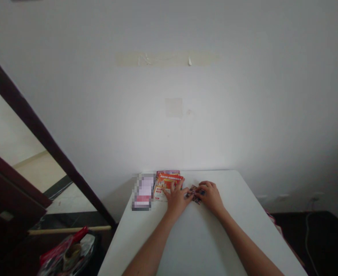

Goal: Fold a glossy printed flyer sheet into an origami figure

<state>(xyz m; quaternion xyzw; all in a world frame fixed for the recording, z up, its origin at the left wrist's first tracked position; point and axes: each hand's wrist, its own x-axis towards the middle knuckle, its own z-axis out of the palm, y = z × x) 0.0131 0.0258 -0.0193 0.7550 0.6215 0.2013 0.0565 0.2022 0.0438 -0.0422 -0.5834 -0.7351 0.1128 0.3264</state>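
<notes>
My left hand point(177, 197) lies with its fingers spread. Some of them rest over an orange and white printed leaflet point(163, 184), and the thumb side reaches a small dark patterned piece point(196, 199), perhaps folded paper or card. Curled fingers of my right hand point(212, 196) pinch this same small piece from the other side. Its exact kind is too small to tell, and the fingertips partly cover it. More printed paper point(168, 172) shows behind the orange leaflet.
A phone-like object, blurred by pixelation point(143, 192), lies left of the leaflet on the white table point(197, 245). The wall point(229, 115) rises directly behind the table. A dark bin or bag with wrappers point(71, 253) stands on the floor at left. A cable point(307, 234) hangs at right.
</notes>
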